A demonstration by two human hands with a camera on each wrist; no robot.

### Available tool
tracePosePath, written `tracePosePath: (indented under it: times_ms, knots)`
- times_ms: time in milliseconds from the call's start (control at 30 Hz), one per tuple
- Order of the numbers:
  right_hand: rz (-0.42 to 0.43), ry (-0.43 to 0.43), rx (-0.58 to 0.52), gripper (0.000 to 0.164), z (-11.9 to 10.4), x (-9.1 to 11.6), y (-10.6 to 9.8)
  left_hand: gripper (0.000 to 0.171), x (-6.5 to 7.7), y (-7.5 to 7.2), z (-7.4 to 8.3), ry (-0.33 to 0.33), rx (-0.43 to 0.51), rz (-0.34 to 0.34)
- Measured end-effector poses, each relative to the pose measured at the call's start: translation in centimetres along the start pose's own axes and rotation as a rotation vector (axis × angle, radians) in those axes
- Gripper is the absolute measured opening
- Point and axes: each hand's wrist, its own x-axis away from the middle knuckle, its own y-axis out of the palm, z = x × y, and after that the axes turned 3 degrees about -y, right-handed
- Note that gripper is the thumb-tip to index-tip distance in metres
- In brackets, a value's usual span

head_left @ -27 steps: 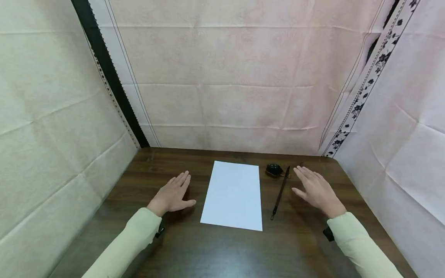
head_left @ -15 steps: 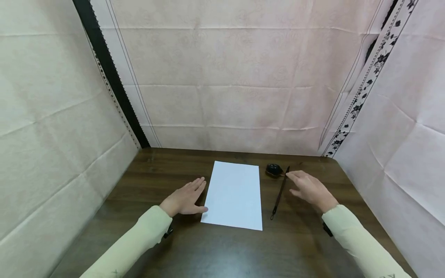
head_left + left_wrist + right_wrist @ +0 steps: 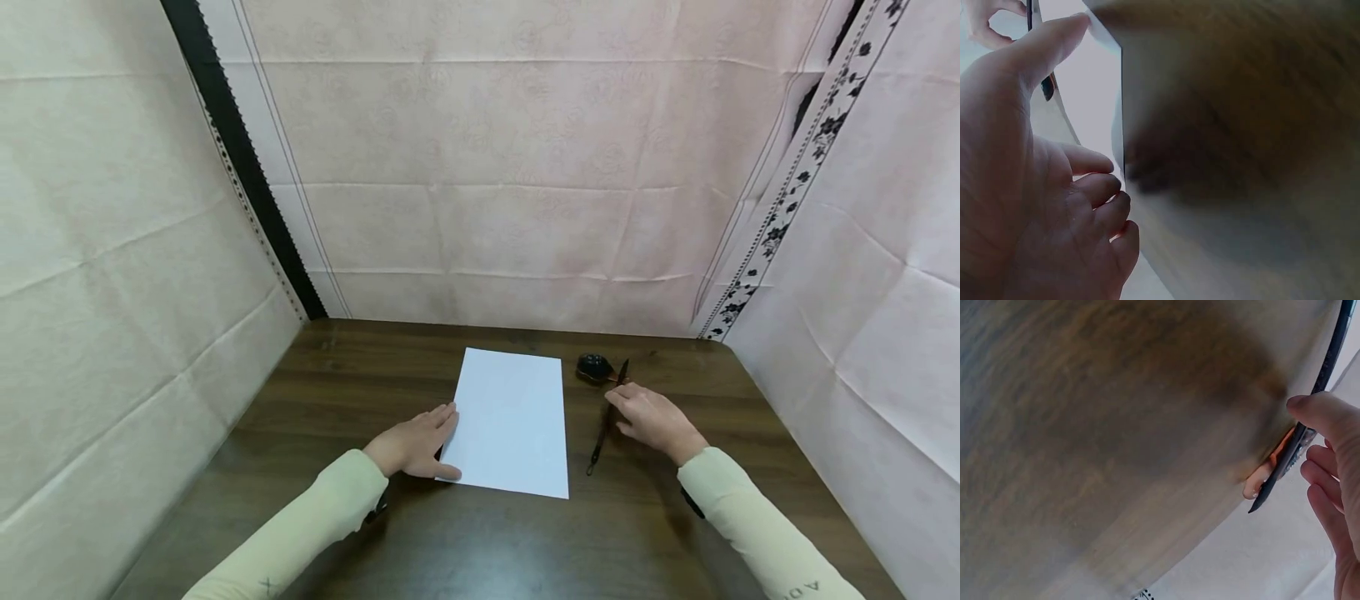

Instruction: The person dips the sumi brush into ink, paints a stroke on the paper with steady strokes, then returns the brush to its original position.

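A blank white sheet of paper (image 3: 513, 421) lies on the table in the head view. My left hand (image 3: 417, 442) rests at its lower left edge, fingers extended and thumb on the corner; in the left wrist view the fingertips are right at the paper's edge. To the right of the sheet is a dark calligraphy brush (image 3: 602, 437), its pointed tip away from me and a hanging loop at the near end. My right hand (image 3: 654, 421) pinches the brush (image 3: 1329, 356) around its upper shaft, thumb on one side and fingers on the other in the right wrist view.
Just behind the brush tip sits a small, glossy black lumpy object (image 3: 594, 367) with a brown edge. The dark wooden table (image 3: 495, 550) has pale cloth (image 3: 480, 167) hanging behind it and along both sides.
My left hand has slid right and nearer, onto the paper's edge. The right hand has moved left from beside the brush and taken hold of it. Paper and brush stay in place.
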Motion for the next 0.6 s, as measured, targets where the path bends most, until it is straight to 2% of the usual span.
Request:
tracePosePath:
  times_ms: [267, 600]
  knots:
    - [0.01, -0.008, 0.015, 0.045, -0.51, -0.01, 0.57, 0.102, 0.19, 0.49, 0.31, -0.026, 0.007, -0.022]
    - [0.002, -0.076, 0.066, 0.033, -0.35, -0.52, 0.71, 0.102, 0.18, 0.28, 0.65, -0.028, 0.021, -0.026]
